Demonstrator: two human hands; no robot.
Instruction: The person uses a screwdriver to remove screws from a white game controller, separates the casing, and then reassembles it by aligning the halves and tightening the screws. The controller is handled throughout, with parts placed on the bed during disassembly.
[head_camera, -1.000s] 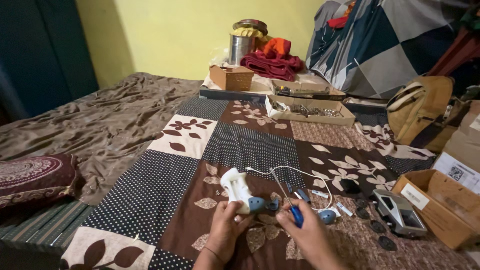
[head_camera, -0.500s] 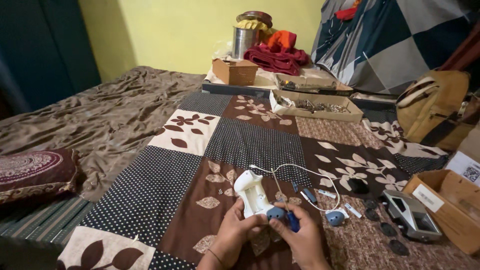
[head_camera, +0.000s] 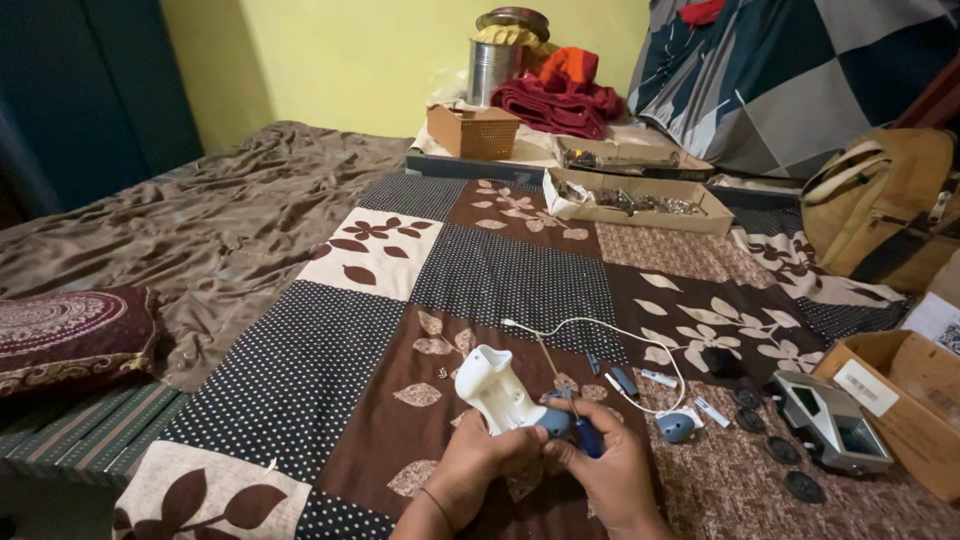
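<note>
My left hand (head_camera: 478, 470) grips a white plastic device shell (head_camera: 498, 388) with a blue-grey end, tilted up off the patchwork bedspread (head_camera: 500, 270). My right hand (head_camera: 612, 470) holds a blue-handled screwdriver (head_camera: 585, 432) whose thin shaft points at the shell's blue end. A white cable (head_camera: 600, 330) loops from behind the shell to a small blue-grey part (head_camera: 676, 427) lying right of my hands. Small loose pieces (head_camera: 625, 380) lie between cable and hands.
A grey boxy device (head_camera: 830, 435) and dark round discs (head_camera: 782, 450) lie at the right, beside an open cardboard box (head_camera: 905, 400). A tray of metal parts (head_camera: 640, 203), a brown basket (head_camera: 472, 132), a steel can (head_camera: 490, 70), a backpack (head_camera: 880, 205) and a maroon cushion (head_camera: 70, 335) surround the bed.
My hands have come together: the screwdriver tip moved to the shell's blue end, and the shell tilted more upright. The view shifted slightly down and left.
</note>
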